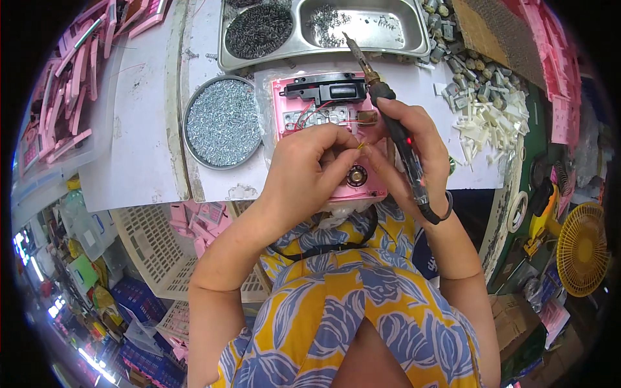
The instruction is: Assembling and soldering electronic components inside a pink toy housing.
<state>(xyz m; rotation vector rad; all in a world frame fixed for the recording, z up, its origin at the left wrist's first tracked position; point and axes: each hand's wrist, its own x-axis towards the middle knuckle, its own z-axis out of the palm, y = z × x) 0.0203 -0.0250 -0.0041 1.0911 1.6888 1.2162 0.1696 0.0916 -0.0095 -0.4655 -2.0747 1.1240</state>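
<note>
Over an open pink plastic case (375, 180), my left hand (301, 161) pinches a thin yellow wire (361, 147) between thumb and forefinger. My right hand (435, 145) grips a black-handled soldering iron (406, 152), its metal tip pointing up and away from the case. The thumb and a finger of that hand also reach in near the wire. Inside the case lie a black plastic housing (328, 89), a metal-coloured plate with red wires (314, 118) and a round black-and-gold part (357, 175). My fingers hide the case's middle.
A round dish of small screws (223, 123) stands left of the case. Behind it, a metal tray (424, 45) holds dark springs. Small motors (475, 84) and white plastic pieces (495, 126) are heaped at right. Pink parts (81, 84) pile up far left; below, a cream crate (155, 249).
</note>
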